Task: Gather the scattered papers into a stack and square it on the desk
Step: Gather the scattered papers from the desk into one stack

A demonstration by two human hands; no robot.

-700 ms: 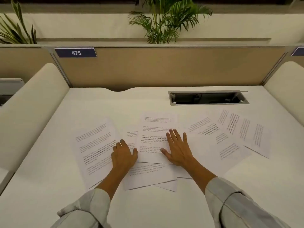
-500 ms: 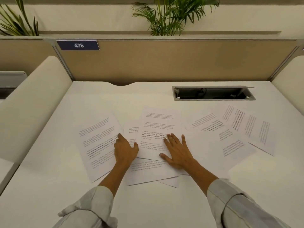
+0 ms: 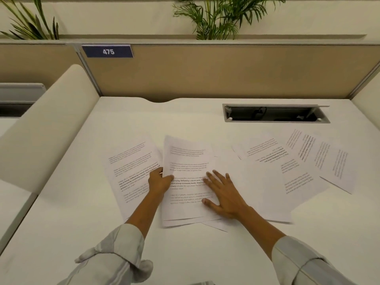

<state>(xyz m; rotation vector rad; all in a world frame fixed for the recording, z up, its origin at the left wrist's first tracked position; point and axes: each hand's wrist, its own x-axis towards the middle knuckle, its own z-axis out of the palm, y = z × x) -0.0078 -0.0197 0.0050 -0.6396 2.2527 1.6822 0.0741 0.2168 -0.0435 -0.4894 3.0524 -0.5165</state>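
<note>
A blue "475" plate [image 3: 107, 51] on the tan partition [image 3: 226, 73]; open cable tray [image 3: 275, 113]; palm plants [image 3: 218, 17] behind

Left hand [image 3: 159, 182] curled, thumb forward; right hand [image 3: 223, 194] flat, fingers [image 3: 218, 175] spread.

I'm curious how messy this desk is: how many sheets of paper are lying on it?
At least 6, some likely hidden: left sheet; centre sheet under both hands, with two more edges beneath; blank-looking sheet; printed sheet; far-right sheet.
</note>
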